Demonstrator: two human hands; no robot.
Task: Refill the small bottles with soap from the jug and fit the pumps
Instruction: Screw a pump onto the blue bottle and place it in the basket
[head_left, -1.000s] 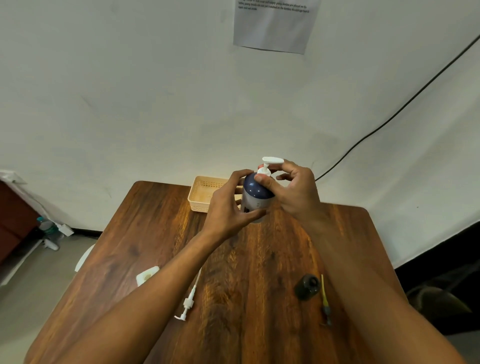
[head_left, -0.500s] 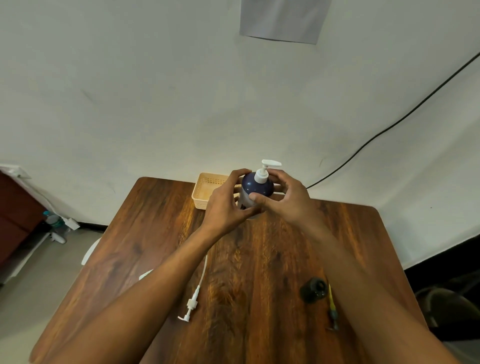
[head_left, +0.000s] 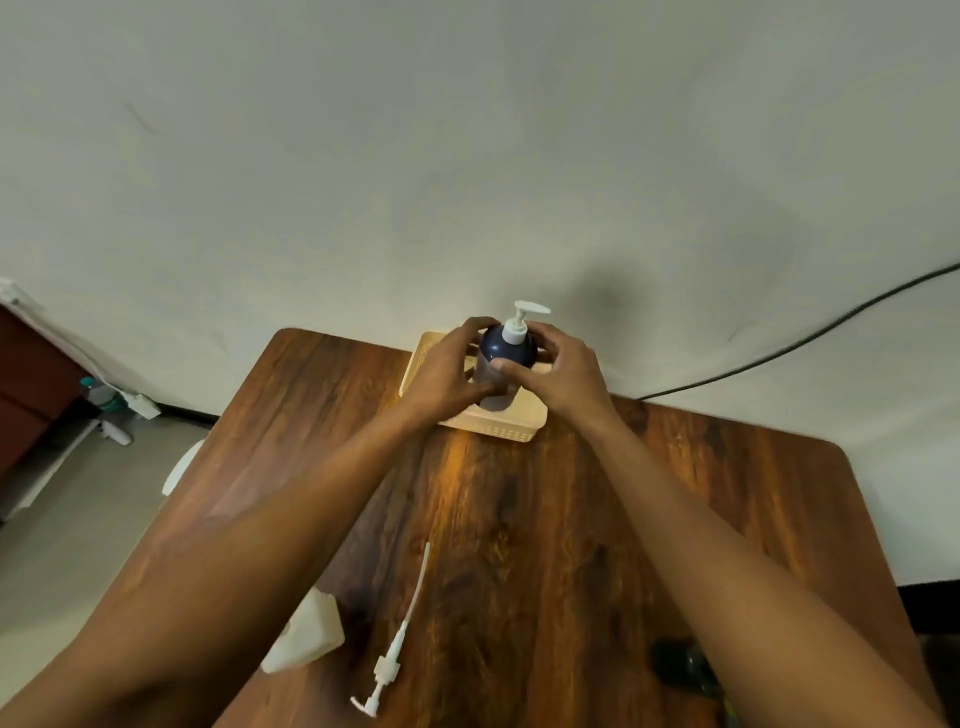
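Note:
A dark blue small bottle (head_left: 508, 347) with a white pump (head_left: 521, 318) fitted on top stands upright in the beige basket (head_left: 511, 420) at the far edge of the wooden table (head_left: 519, 519). My left hand (head_left: 448, 375) grips the bottle from the left and my right hand (head_left: 561, 375) grips it from the right, thumb across its front. A loose white pump with a long tube (head_left: 400, 634) lies on the table near me. The jug is not in view.
A white plastic piece (head_left: 306, 636) lies at the near left, partly under my left forearm. A dark small bottle (head_left: 685, 667) lies at the near right, half hidden by my right forearm. A black cable (head_left: 810, 338) runs along the wall.
Both hands have carried the bottle away from me and down into the basket. My right hand has left the pump collar and now holds the bottle's body.

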